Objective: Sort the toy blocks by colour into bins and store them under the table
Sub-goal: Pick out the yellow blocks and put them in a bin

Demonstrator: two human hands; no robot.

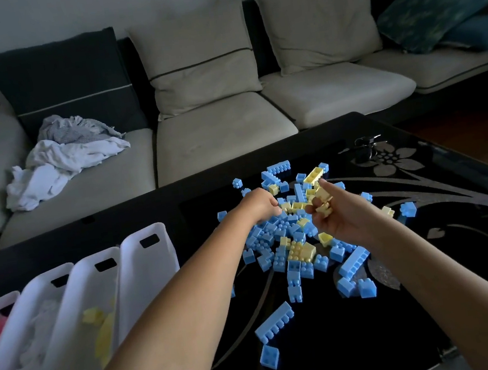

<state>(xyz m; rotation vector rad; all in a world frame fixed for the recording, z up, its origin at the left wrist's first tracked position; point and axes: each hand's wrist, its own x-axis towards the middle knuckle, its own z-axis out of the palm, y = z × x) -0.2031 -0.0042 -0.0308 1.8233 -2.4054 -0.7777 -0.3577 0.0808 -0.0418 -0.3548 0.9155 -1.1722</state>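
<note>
Your right hand (pixel 338 222) grips yellow blocks (pixel 325 209) above the pile (pixel 276 233) on the table (pixel 333 343). Your left hand (pixel 259 206) curls into the pile; whether it holds anything cannot be told. Bins (pixel 142 268) stand at your left.

The left hand (pixel 259 206) curls into the heap of blue and yellow plastic toy blocks (pixel 286 241), fingertips buried, grip unclear. The right hand (pixel 337 219) covers most of the pale yellow blocks (pixel 322 194) it pinches. The leftmost white plastic bin (pixel 7 298) is cut off, its pink contents blurred.
</note>
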